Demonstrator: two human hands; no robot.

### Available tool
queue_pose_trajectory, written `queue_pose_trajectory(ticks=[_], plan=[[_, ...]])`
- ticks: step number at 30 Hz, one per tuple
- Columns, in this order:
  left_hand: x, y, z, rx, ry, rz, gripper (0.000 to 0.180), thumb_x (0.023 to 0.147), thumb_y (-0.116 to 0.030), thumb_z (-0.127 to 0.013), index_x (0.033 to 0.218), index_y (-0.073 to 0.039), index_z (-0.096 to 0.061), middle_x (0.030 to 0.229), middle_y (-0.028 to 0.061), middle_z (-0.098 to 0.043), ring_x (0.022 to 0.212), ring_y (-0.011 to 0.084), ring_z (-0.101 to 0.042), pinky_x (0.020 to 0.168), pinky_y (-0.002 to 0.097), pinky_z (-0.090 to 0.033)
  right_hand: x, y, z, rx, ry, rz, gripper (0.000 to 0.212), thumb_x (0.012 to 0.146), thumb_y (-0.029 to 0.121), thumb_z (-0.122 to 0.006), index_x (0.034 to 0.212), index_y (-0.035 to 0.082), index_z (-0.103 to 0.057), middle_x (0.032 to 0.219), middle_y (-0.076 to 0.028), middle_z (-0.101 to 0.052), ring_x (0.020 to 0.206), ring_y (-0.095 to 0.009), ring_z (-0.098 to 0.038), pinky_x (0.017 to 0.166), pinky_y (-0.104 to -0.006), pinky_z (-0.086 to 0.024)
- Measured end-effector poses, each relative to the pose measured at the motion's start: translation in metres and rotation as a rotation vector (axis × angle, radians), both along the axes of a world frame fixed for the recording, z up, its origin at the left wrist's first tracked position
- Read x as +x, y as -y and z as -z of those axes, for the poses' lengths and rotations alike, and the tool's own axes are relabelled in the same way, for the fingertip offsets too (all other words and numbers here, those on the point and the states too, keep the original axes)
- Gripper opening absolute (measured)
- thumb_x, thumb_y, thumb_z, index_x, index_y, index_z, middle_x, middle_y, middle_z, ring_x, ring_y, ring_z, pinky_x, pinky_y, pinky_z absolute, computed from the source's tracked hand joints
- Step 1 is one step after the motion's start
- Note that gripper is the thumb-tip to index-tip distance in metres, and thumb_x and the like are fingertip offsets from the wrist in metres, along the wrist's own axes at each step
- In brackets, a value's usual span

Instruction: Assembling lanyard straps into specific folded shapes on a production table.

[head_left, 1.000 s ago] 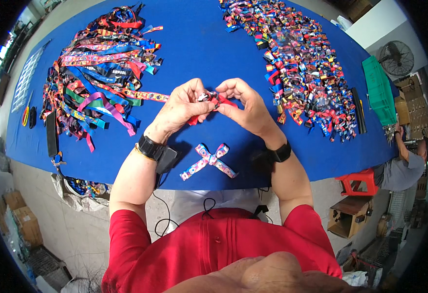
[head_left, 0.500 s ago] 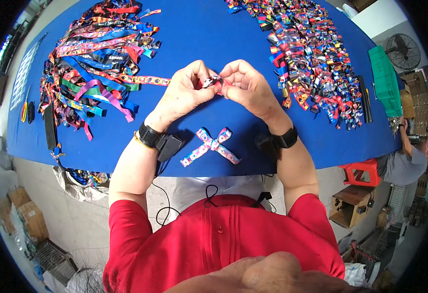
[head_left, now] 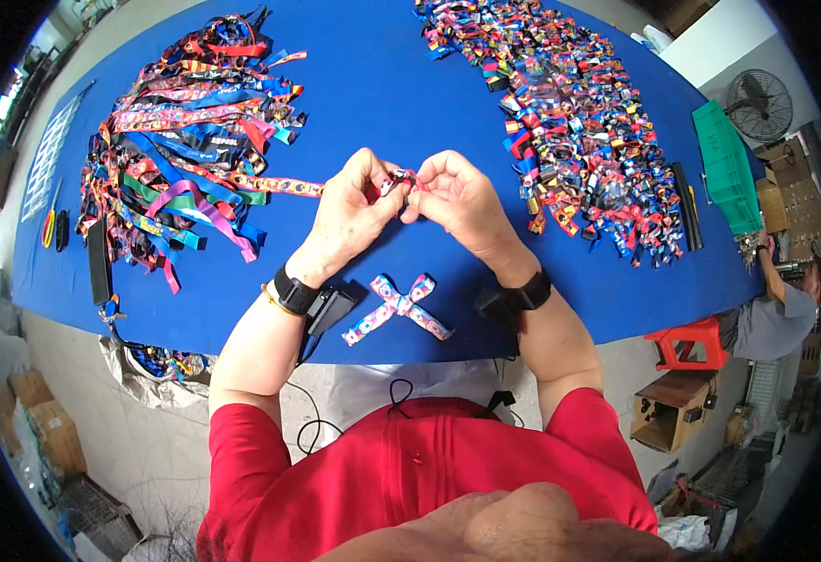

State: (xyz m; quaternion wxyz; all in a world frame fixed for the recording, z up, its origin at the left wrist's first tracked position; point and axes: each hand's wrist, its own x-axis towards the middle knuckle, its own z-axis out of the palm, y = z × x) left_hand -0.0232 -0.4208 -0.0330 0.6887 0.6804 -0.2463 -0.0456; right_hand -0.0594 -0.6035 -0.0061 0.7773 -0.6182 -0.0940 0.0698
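Above the middle of the blue table my left hand (head_left: 352,214) is closed in a pinch on a small folded ribbon (head_left: 398,182) patterned in red, white and black. My right hand (head_left: 467,208) meets it from the other side, its thumb and fingers pinched on the ribbon's right end. The fingers partly hide the ribbon's shape. Between my wrists and the near table edge lies a tied ribbon bow (head_left: 402,305) in white, pink and blue. A patterned strip (head_left: 284,185) from the left pile reaches close to my left hand.
A heap of loose ribbons (head_left: 195,117) covers the left of the blue table (head_left: 364,66). Many small bows (head_left: 579,122) lie massed on the right. Scissors (head_left: 48,228) rest far left. A green crate (head_left: 726,169), a fan (head_left: 759,105), a red stool (head_left: 687,345) and another person (head_left: 774,323) are at right.
Both hands stay pinched on the ribbon, with slightly shifted fingers. The whole view has shifted a little, so the table, the bow and the hands appear lower.
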Motion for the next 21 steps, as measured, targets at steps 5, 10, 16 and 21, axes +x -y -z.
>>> queue_pose_trajectory(ticks=[5, 10, 16, 21], plan=[[-0.001, 0.003, -0.002, -0.015, -0.054, -0.054, 0.026, 0.09, -0.001, -0.068, 0.085, -0.005, -0.043, 0.095, 0.0108, -0.069, 0.078, 0.0076, -0.061, 0.062, 0.0255, -0.051, 0.001, -0.002, 0.001, 0.02, 0.003, 0.019, 0.017, 0.09, -0.007, -0.063, 0.101, -0.002, -0.051, 0.092, -0.012, -0.067, 0.083, -0.018, -0.07, 0.077, -0.0291, -0.058], [-0.006, 0.003, -0.015, 0.061, 0.027, -0.123, 0.025, 0.089, 0.001, -0.068, 0.085, -0.004, -0.044, 0.095, 0.0105, -0.067, 0.079, 0.0102, -0.063, 0.063, 0.0268, -0.053, -0.003, -0.004, -0.009, -0.053, -0.029, 0.04, 0.016, 0.09, -0.006, -0.064, 0.1, -0.001, -0.051, 0.092, -0.011, -0.066, 0.083, -0.018, -0.07, 0.077, -0.0293, -0.058], [-0.007, 0.002, -0.014, 0.087, 0.162, -0.136, 0.024, 0.087, 0.006, -0.065, 0.084, -0.004, -0.044, 0.098, 0.0113, -0.066, 0.082, 0.0112, -0.062, 0.066, 0.0259, -0.052, -0.004, -0.005, -0.008, -0.058, -0.055, 0.03, 0.013, 0.092, -0.004, -0.063, 0.099, -0.001, -0.053, 0.092, -0.011, -0.067, 0.084, -0.017, -0.07, 0.077, -0.0287, -0.057], [-0.007, 0.004, -0.011, 0.063, 0.208, -0.119, 0.025, 0.087, 0.006, -0.066, 0.084, -0.004, -0.044, 0.1, 0.0096, -0.064, 0.08, 0.0098, -0.059, 0.065, 0.0246, -0.049, 0.001, 0.001, 0.006, 0.008, -0.04, 0.009, 0.014, 0.102, 0.016, -0.056, 0.108, 0.003, -0.057, 0.094, -0.007, -0.07, 0.081, -0.011, -0.068, 0.057, -0.0183, -0.044]])
